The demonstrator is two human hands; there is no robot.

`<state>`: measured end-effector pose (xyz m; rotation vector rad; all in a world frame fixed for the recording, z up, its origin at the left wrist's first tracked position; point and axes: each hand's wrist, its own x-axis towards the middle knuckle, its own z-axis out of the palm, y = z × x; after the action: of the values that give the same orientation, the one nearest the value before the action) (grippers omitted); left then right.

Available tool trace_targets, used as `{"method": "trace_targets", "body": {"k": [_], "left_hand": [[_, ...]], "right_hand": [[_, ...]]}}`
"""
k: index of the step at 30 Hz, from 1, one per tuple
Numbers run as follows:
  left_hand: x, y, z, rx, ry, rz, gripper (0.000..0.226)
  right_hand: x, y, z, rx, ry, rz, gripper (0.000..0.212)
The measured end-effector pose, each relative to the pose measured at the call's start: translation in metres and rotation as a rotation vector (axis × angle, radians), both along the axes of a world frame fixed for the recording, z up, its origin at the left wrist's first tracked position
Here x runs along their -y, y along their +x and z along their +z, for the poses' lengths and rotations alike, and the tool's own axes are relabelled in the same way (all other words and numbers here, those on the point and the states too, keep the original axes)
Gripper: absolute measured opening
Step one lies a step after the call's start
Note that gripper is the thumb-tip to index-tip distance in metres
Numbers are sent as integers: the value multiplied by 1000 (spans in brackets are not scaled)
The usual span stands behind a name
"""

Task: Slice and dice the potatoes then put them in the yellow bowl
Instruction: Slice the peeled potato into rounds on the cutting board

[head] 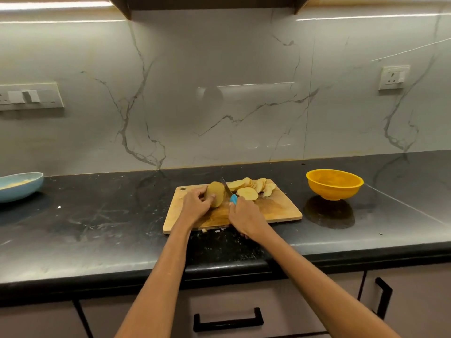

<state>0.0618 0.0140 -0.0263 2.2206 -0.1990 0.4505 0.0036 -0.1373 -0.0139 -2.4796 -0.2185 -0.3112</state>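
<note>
Hands work at a wooden cutting board (280, 211) set on a black stone counter (97, 228), seen from above and behind. The left hand (195, 206) curls its fingers around an unpeeled potato (216, 193), steadying it on the board's far left part, near the hanging hole in the corner. The right hand (245, 217) is clenched on the blue handle of a knife (229, 191), whose blade angles up and away, its edge against the potato's cut face. Just right of the blade lies a loose heap of pale potato slices (253, 187), fanned along the board's far edge, one large slice lying nearest the knife handle. The yellow bowl (334, 184) stands on the counter to the right of the board, apart from it; whether it holds anything cannot be told from this angle. Between board and bowl the counter is bare, so only the heap of slices lies in that line. A few small pale scraps (205, 230) sit on the counter at the board's near edge. Far left, a light blue dish (19, 187) holding something pale is cut off by the frame. A marble-patterned backsplash (219, 106) rises behind, carrying a switch panel (29, 96) at left and a wall socket (393, 78) at right. Drawer fronts with black handles (228, 320) run below the counter's edge.
</note>
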Motion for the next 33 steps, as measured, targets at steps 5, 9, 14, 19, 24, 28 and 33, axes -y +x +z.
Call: {"method": "trace_targets", "body": {"k": [5,9,14,19,24,28,33], "left_hand": [[-7,4,-6,-58,4,76,75],[-8,0,-2,17,-62,14,70],[-8,-4,1,39,-102,-19,62],[-11,3,-2,22,-93,0,56],[-8,3,-1,34,-93,36,53],[-7,2,0,47,-89,32,45],[-6,2,0,50,-100,36,40]], "right_hand": [[-6,-7,10,8,-13,71,32],[-8,-12,13,14,-1,62,35],[-6,-17,14,-9,-2,43,33],[-7,-21,16,-55,-6,42,32],[-8,-21,21,-86,-26,44,36],[-6,-21,21,-71,-19,41,35],[-10,-23,23,-66,-13,47,32]]}}
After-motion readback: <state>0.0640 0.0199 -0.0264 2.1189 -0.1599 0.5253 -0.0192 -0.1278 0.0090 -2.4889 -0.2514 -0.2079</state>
